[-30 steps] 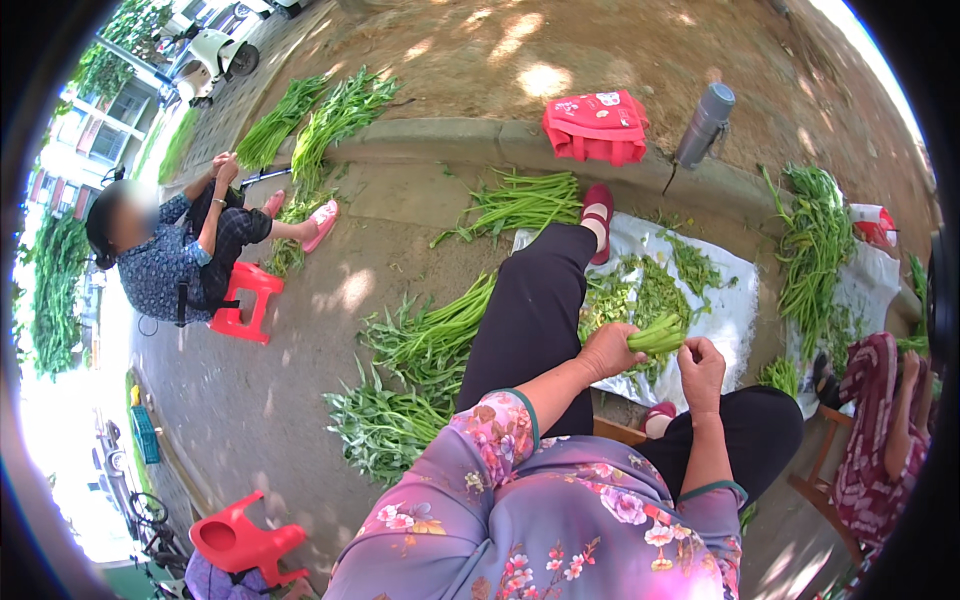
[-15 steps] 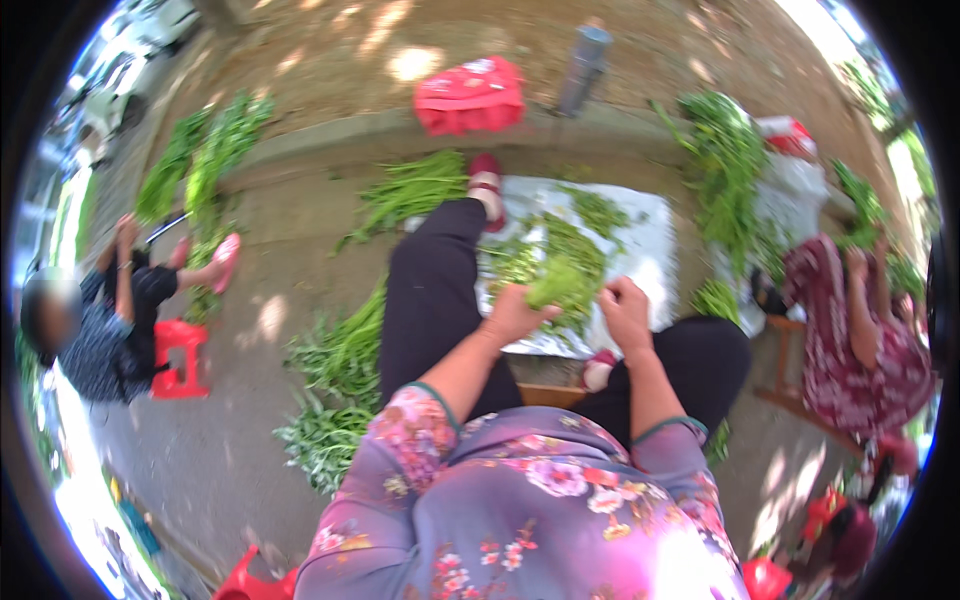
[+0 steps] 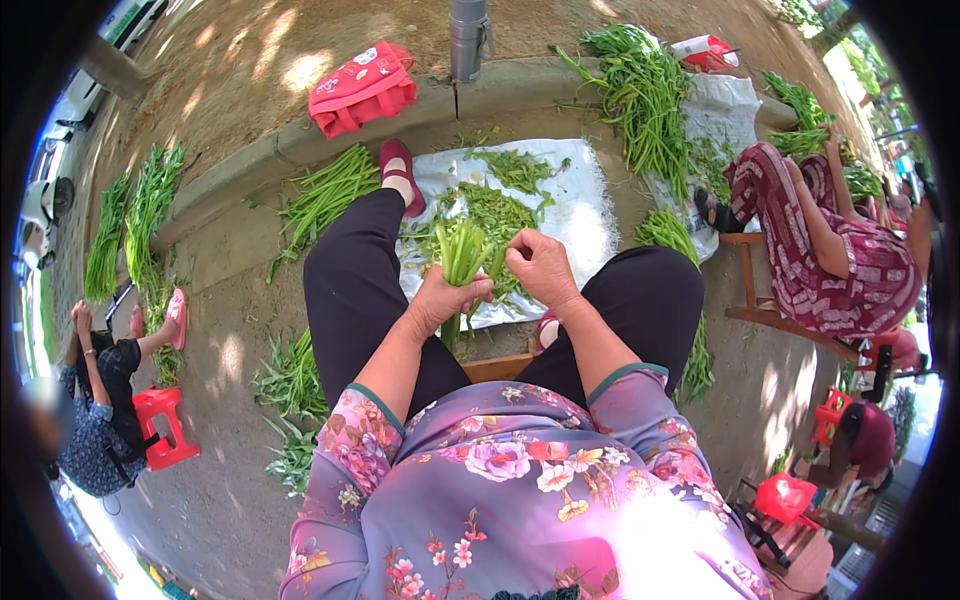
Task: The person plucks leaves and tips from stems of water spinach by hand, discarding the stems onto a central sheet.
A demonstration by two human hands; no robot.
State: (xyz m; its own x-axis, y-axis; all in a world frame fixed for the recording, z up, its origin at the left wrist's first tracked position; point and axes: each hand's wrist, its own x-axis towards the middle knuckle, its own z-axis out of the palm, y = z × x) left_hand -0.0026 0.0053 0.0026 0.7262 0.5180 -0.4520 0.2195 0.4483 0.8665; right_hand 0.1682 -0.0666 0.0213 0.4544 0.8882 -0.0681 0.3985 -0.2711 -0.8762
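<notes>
Grey pavement (image 3: 220, 320) runs up to a kerb (image 3: 530, 92), with bare earth (image 3: 225, 65) beyond. On the pavement lies a white sheet (image 3: 588, 205) strewn with trimmings (image 3: 490, 212). Above the sheet's near edge, toward its left corner, the left hand (image 3: 445, 300) is clamped around a bunch (image 3: 463, 250) of green stems, held upright. The right hand (image 3: 543, 268) is just beside it, fingertips together; whether they pinch a stem I cannot tell. The left leg (image 3: 355, 285) and left hand hide the sheet's near left corner. The flask (image 3: 467, 42) at the kerb is cut off on top.
</notes>
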